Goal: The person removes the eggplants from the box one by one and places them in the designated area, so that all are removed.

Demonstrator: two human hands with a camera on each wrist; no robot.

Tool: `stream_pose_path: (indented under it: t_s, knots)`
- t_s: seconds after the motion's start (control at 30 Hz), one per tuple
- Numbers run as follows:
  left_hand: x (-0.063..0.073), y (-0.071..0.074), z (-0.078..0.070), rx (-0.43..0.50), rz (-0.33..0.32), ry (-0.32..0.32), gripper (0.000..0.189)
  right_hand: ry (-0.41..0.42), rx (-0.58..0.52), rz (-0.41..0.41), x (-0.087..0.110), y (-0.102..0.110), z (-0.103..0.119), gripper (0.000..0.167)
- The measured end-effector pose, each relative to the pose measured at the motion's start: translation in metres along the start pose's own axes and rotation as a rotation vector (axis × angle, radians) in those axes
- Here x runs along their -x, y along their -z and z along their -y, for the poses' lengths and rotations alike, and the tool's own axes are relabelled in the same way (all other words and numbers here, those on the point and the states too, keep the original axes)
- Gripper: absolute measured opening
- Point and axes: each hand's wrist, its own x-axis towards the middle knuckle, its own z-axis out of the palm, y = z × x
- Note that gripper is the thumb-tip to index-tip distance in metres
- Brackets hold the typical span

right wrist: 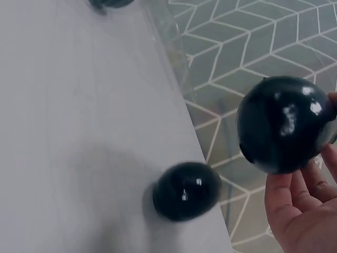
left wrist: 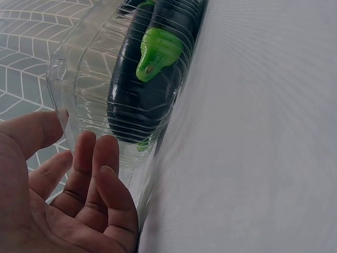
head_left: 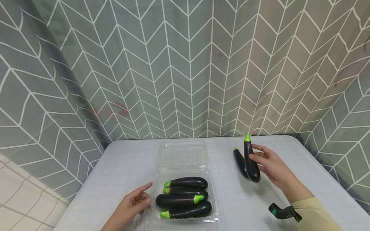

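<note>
My right hand (head_left: 270, 165) grips a dark purple eggplant (head_left: 251, 162) by its side, its green cap pointing away from me. In the right wrist view this eggplant (right wrist: 284, 124) is raised above the table, blunt end toward the camera. A second eggplant (head_left: 239, 162) lies on the table just to its left. My left hand (head_left: 131, 205), fingers relaxed, is at the left side of a clear plastic clamshell box (head_left: 216, 214), fingertips right at its rim (left wrist: 55, 79). Several eggplants (head_left: 180, 200) lie sideways in the box, one with its cap (left wrist: 159, 50) turned to the right.
The box's transparent lid (head_left: 182, 154) is folded back flat on the white-covered table (head_left: 124, 166). Grey curtains (head_left: 188, 64) with white chevron lines stand behind and at both sides. A black band (head_left: 284, 212) is on my right wrist, by a pale yellow sleeve (head_left: 315, 215).
</note>
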Motion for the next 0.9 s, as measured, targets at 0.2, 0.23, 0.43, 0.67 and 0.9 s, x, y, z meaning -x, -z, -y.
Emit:
stream_pose_path:
  t_s: [0.2, 0.23, 0.43, 0.67, 0.9]
  knots:
    - [0.000, 0.000, 0.001, 0.004, 0.002, -0.005, 0.061, 0.002, 0.049, -0.034, 0.001, 0.014, -0.004, 0.072]
    - [0.000, 0.000, 0.001, 0.003, 0.002, -0.005, 0.061, -0.001, 0.058, -0.041, 0.001, 0.016, -0.004, 0.072]
    - [0.000, 0.000, 0.000, 0.002, 0.003, -0.003, 0.062, -0.028, 0.101, -0.073, 0.000, 0.030, -0.010, 0.075]
    - [0.000, 0.000, -0.001, -0.006, -0.002, 0.002, 0.061, -0.076, 0.100, -0.086, -0.007, 0.045, -0.021, 0.076]
    - [0.000, 0.000, 0.000, 0.001, 0.000, 0.001, 0.061, -0.144, 0.155, -0.089, -0.015, 0.055, -0.033, 0.077]
